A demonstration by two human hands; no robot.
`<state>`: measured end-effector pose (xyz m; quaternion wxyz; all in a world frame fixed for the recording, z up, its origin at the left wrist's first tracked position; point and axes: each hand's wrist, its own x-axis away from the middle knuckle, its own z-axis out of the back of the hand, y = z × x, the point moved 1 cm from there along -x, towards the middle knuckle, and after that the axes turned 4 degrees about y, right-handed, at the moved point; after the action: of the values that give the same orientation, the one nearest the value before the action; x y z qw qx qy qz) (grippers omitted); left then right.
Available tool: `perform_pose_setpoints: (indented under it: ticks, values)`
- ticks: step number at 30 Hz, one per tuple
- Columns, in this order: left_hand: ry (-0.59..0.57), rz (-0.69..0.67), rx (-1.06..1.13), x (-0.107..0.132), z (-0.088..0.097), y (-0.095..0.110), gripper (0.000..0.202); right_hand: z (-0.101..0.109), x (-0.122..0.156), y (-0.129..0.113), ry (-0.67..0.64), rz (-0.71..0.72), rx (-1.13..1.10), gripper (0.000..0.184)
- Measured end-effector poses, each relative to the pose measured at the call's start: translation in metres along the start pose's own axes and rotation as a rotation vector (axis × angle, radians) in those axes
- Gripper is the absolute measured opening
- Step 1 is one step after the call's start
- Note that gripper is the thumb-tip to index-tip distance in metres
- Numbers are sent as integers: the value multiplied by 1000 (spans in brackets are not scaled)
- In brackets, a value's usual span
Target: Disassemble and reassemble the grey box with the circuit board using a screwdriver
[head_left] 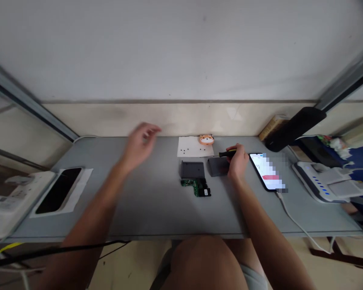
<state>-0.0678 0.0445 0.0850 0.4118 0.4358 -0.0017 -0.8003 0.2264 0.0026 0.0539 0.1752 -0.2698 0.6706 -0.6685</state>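
My right hand (pixel 238 161) is closed around the black-and-yellow handle of a screwdriver (pixel 225 154), whose thin shaft points left. Just below it is a dark grey flat casing piece (pixel 217 167), partly hidden by the fingers. Left of that piece sits a second dark casing (pixel 192 170), with a green circuit board (pixel 196 184) at its lower edge. My left hand (pixel 140 143) hangs raised over the back left of the table, slightly blurred. Its fingers are loosely curled and apart, with nothing visible in them. Several tiny dark screws (pixel 184 151) lie on a white paper (pixel 189 144).
An orange animal-faced item (pixel 206 139) rests on the paper. To the right are a lit phone (pixel 268 173) with a cable, a power strip (pixel 320 185) and a black cylinder (pixel 295 129). A dark phone (pixel 60 190) lies at left beside another power strip (pixel 27 201).
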Motion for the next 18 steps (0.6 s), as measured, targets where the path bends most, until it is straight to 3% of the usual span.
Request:
perform_pose_setpoints:
  ticks: [2,5,7,18]
  values:
    - [-118,-40,12,6,-26,-5,19,0,0,2,7,12,9,35]
    - [-314,-44,-7,22,-63,-9,31,0,-3,5,4,46,18,34]
    - [-331,-38,-11,32,-77,-11,32,-1,-4,7,2,62,16,34]
    - [-359,-67,-51,46,-75,-18,37,-1,-1,6,26,55,55,33]
